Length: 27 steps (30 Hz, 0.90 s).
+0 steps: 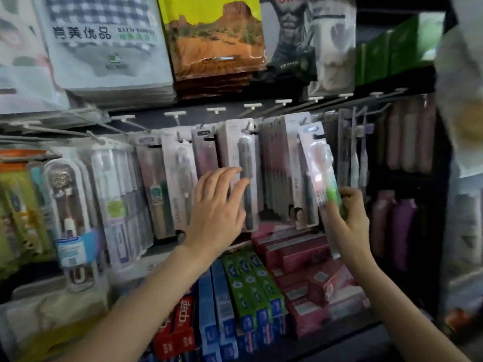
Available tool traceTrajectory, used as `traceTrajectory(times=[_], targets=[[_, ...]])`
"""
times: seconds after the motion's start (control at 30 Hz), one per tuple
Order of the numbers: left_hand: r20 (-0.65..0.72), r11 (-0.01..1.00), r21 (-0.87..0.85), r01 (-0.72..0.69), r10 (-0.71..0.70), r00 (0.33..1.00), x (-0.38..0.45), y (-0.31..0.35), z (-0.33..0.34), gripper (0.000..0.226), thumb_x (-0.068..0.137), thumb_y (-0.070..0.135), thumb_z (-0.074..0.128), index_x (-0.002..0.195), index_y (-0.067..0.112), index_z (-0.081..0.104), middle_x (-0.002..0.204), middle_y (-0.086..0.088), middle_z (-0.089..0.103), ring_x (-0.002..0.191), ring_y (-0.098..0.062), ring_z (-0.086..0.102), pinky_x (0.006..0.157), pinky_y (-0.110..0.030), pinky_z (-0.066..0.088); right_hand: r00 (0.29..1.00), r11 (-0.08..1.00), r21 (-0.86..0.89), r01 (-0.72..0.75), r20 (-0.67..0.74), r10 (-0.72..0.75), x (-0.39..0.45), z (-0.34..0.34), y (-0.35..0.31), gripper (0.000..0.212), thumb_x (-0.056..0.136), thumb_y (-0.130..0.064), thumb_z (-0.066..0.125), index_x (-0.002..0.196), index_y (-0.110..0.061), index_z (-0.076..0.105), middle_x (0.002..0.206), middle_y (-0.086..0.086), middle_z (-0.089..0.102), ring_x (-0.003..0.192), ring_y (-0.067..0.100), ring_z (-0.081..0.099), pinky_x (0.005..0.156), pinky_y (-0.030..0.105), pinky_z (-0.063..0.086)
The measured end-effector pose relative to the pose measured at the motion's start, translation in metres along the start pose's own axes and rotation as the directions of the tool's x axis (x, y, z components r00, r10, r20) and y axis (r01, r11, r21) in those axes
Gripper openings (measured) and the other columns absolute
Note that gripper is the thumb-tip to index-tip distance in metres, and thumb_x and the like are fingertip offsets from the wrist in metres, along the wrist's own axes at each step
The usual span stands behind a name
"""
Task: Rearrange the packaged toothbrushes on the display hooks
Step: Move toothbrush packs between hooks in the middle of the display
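A row of packaged toothbrushes (183, 173) is hung on white display hooks (216, 110) across the middle of the store shelf. One pack with a green and pink toothbrush (322, 173) is held near its bottom end by the right hand (349, 218), with the fingers and thumb curled round it. The pack is tilted a little, and its top is up by the hooks; whether it is on a hook cannot be told. The left hand (217, 207) is held open, with the fingers spread and nearly straight. Its fingertips are laid against a pack with a dark toothbrush (245, 163) that is hung in the middle of the row. Towel packs (104, 43) are hung above the hooks. Toothpaste boxes (251, 283) in red, blue and green are stacked below.
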<state>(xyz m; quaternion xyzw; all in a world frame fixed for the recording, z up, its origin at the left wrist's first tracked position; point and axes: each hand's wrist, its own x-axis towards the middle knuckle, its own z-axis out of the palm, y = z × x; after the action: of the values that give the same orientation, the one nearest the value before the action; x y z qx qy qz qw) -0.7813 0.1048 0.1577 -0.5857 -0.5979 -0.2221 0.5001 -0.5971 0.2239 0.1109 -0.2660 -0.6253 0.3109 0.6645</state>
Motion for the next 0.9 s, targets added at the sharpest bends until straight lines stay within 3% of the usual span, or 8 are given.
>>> traceTrajectory(times=[0.13,0.2,0.4,0.5,0.57,0.67,0.77,0.9], targets=[[0.042,0.999,-0.047,-0.003,0.005,0.999,0.023,0.029,0.024,0.042,0.082,0.019,0.043,0.123,0.011,0.053,0.130,-0.012,0.049,0.121,-0.028,0.037,0.104,-0.045,0.028,0.987,0.992,-0.065,-0.104,-0.125,0.096,0.016,-0.036,0.032,0.021,0.091,-0.016,0.053,0.109,-0.010,0.044,0.076,-0.009,0.050,0.065,0.001,0.047,0.053,0.023,0.032],[0.048,0.997,-0.075,0.034,-0.030,0.998,0.038,0.045,0.036,0.044,0.085,0.023,0.049,0.128,0.013,0.047,0.134,-0.011,0.045,0.124,-0.028,0.036,0.104,-0.047,0.031,0.990,0.986,-0.129,-0.105,-0.105,0.092,0.025,-0.051,0.048,0.026,0.090,-0.017,0.056,0.111,-0.007,0.045,0.079,-0.004,0.052,0.066,0.011,0.050,0.059,0.027,0.031],[0.149,0.870,-0.369,0.328,-0.293,0.944,0.080,0.088,0.058,0.078,0.087,0.043,0.056,0.146,0.028,0.007,0.153,-0.010,0.010,0.139,-0.021,0.014,0.108,-0.033,0.014,0.999,0.966,-0.257,0.034,0.011,-0.033,0.049,-0.064,0.075,0.030,0.085,-0.019,0.064,0.110,-0.010,0.050,0.086,-0.001,0.058,0.071,0.016,0.055,0.062,0.028,0.038],[0.209,0.761,-0.483,0.434,-0.381,0.901,0.088,0.101,0.064,0.085,0.087,0.029,0.062,0.148,0.026,0.002,0.152,-0.007,0.008,0.107,0.009,0.032,0.092,-0.007,0.019,0.999,0.971,-0.236,0.035,0.040,-0.026,0.056,-0.062,0.085,0.031,0.085,-0.018,0.064,0.112,-0.010,0.050,0.091,-0.001,0.059,0.075,0.017,0.056,0.062,0.027,0.038],[0.216,0.729,-0.514,0.452,-0.400,0.891,0.090,0.099,0.067,0.083,0.088,0.017,0.062,0.148,0.025,0.004,0.146,-0.007,0.022,0.082,0.001,0.042,0.073,0.004,0.030,0.998,0.974,-0.222,0.039,0.047,-0.029,0.059,-0.060,0.091,0.031,0.085,-0.014,0.063,0.113,-0.009,0.050,0.093,-0.001,0.058,0.077,0.017,0.056,0.062,0.025,0.037],[0.214,0.763,-0.460,0.454,-0.401,0.891,0.090,0.087,0.065,0.081,0.089,0.009,0.058,0.147,0.030,0.005,0.145,-0.004,0.031,0.060,0.012,0.040,0.059,-0.009,0.041,0.998,0.979,-0.200,0.039,0.065,-0.026,0.062,-0.052,0.094,0.030,0.085,-0.010,0.061,0.113,-0.007,0.049,0.093,-0.002,0.057,0.077,0.018,0.056,0.063,0.025,0.038],[0.210,0.816,-0.403,0.414,-0.357,0.910,0.087,0.078,0.060,0.078,0.090,0.007,0.056,0.147,0.027,0.007,0.144,-0.007,0.032,0.100,-0.016,0.038,0.089,-0.029,0.031,0.993,0.984,-0.167,0.064,0.108,-0.046,0.063,-0.042,0.094,0.030,0.084,-0.007,0.061,0.112,-0.007,0.050,0.094,-0.002,0.057,0.076,0.016,0.055,0.061,0.020,0.036],[0.200,0.855,-0.355,0.377,-0.325,0.924,0.084,0.072,0.059,0.074,0.092,0.008,0.054,0.147,0.026,0.008,0.139,-0.011,0.036,0.105,-0.020,0.033,0.088,-0.036,0.032,0.984,0.985,-0.141,0.104,0.160,-0.081,0.062,-0.032,0.093,0.030,0.083,-0.005,0.062,0.111,-0.006,0.050,0.095,0.005,0.060,0.074,0.015,0.053,0.056,0.010,0.034]])
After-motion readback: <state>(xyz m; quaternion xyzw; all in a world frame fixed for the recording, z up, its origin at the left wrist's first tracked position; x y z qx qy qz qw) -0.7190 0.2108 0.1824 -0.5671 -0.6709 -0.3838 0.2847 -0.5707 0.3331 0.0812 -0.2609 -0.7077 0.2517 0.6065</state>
